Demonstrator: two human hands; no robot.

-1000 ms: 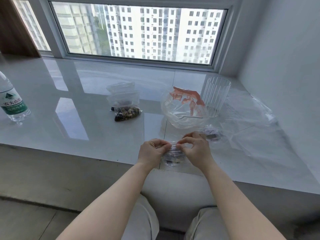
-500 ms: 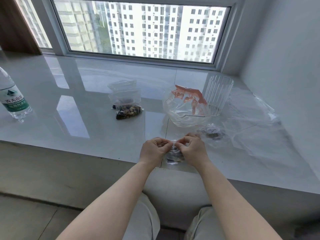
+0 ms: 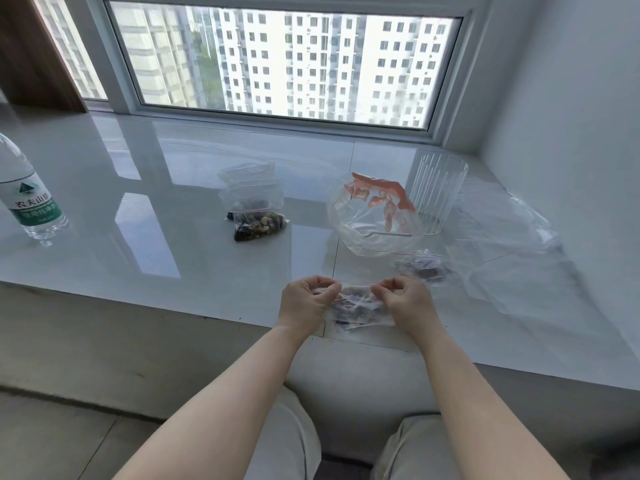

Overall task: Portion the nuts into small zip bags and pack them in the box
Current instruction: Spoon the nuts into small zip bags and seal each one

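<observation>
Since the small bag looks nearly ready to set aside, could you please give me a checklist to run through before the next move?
1. Left hand pinches the small zip bag at its top edge: ok.
2. Right hand pinches the same edge: ok.
3. Nuts inside the bag: ok, dark pieces show.
4. Zip pressed shut along its whole length: cannot tell.
5. Filled bags already on the sill to join: ok.
6. Box to pack them in: cannot tell; only a ribbed clear container shows.

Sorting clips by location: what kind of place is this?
Probably a high-rise flat: a glossy white window ledge used as a worktop, a wide window facing apartment towers, a water bottle, and small nut bags.
</observation>
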